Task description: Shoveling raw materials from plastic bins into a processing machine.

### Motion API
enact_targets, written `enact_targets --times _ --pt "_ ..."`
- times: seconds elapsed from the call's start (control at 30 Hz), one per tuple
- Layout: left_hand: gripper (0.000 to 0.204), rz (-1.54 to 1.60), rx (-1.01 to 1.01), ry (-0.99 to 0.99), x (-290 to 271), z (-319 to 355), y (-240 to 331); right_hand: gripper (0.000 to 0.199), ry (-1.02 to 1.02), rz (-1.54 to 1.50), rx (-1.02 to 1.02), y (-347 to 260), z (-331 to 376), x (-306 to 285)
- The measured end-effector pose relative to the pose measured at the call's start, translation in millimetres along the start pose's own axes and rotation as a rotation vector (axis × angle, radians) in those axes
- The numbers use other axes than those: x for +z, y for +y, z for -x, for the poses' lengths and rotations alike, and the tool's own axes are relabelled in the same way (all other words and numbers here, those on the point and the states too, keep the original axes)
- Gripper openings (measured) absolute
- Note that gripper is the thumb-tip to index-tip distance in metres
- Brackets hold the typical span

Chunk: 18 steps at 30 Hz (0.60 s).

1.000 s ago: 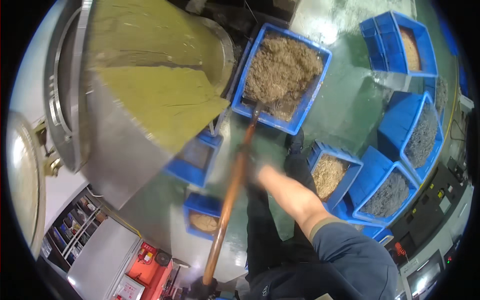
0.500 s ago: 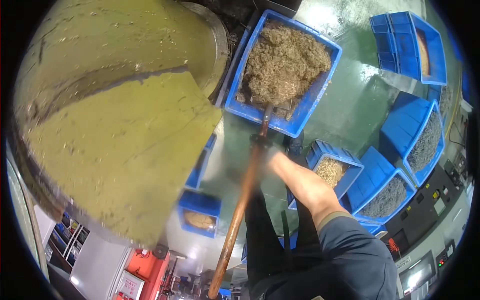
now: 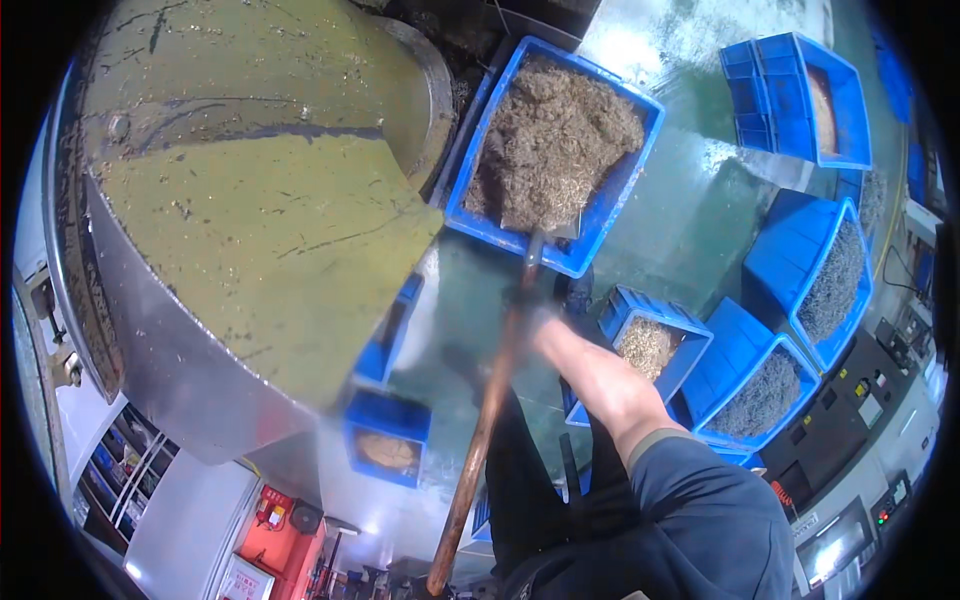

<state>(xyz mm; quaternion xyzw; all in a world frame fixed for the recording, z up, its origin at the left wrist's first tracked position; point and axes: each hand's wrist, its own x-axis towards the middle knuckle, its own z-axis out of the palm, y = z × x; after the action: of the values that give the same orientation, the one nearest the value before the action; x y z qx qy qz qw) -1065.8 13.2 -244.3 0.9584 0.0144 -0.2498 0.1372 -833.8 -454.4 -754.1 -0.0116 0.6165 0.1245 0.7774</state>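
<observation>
My right hand [image 3: 530, 312], in a dark glove and blurred by motion, grips the wooden handle of a shovel [image 3: 487, 400] around its upper part. The handle slants from the bottom of the view up to a large blue crate [image 3: 610, 225]. At the crate's near side, the shovel's metal blade is pushed under a heap of brownish, shredded-looking scraps [image 3: 560, 130]; most of the blade is hidden. The handle's lower end reaches the bottom edge of the picture. I cannot make out my left hand anywhere in view.
A big machine with a yellow-green, scrap-strewn surface [image 3: 260, 240] fills the left. Blue crates of grey shavings [image 3: 745, 395] stand at the right. A smaller crate with golden chips [image 3: 650, 345] is beside my right forearm. Another blue crate [image 3: 390, 465] sits lower left.
The view has shifted slightly, with the crates now further left and more of the machine's side showing. My right hand keeps its hold on the shovel, whose blade stays at the heap.
</observation>
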Motion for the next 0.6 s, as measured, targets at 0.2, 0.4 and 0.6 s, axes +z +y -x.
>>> enact_targets --times 0.2,0.4,0.6 --pt "0.032 0.751 -0.247 0.086 -19.1 -28.7 43.4 0.007 -0.042 -0.007 -0.042 28.8 43.7 -12.4" --pt "0.015 0.105 -0.154 -0.291 -78.6 -60.8 93.2 0.008 0.038 0.056 -0.154 45.7 42.4 -9.4" --pt "0.016 0.166 -0.023 -0.080 -71.5 -1.5 -5.7 0.011 0.063 -0.049 -0.077 65.9 102.5 9.0"
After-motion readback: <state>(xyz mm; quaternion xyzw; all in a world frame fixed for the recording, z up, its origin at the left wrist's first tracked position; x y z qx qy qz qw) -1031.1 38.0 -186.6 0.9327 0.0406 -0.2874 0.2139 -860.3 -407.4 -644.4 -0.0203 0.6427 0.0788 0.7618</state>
